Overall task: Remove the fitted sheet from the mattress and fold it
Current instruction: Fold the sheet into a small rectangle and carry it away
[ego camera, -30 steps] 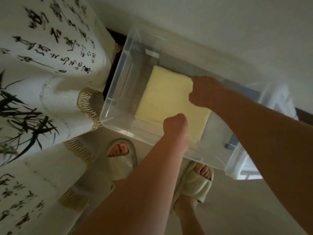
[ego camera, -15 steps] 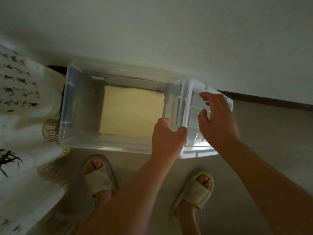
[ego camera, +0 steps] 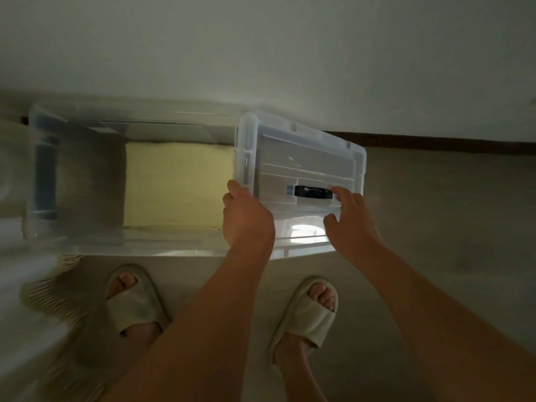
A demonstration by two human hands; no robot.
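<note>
Hands of mine grip the clear lid (ego camera: 301, 169), left hand (ego camera: 246, 219) clamped on its left edge, right hand (ego camera: 349, 220) closed at its near edge, folded sheet (ego camera: 178, 184) inside the bin (ego camera: 43, 175) at left.

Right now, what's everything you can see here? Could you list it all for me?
bin: one, clear plastic, on the floor against the wall, open on its left part
sheet: one, pale yellow, folded flat inside the bin
lid: one, clear plastic with a dark latch, over the right end of the bin
cloth: one, pale with a fringed edge, lower left, blurred
wall: one, white, behind the bin
skirting: one strip, dark, at the foot of the wall on the right
floor: pale, under everything
slippers: two, cream, open-toed, on the person's feet
left hand: on the lid's left edge
right hand: on the lid's near edge, by the latch
</note>
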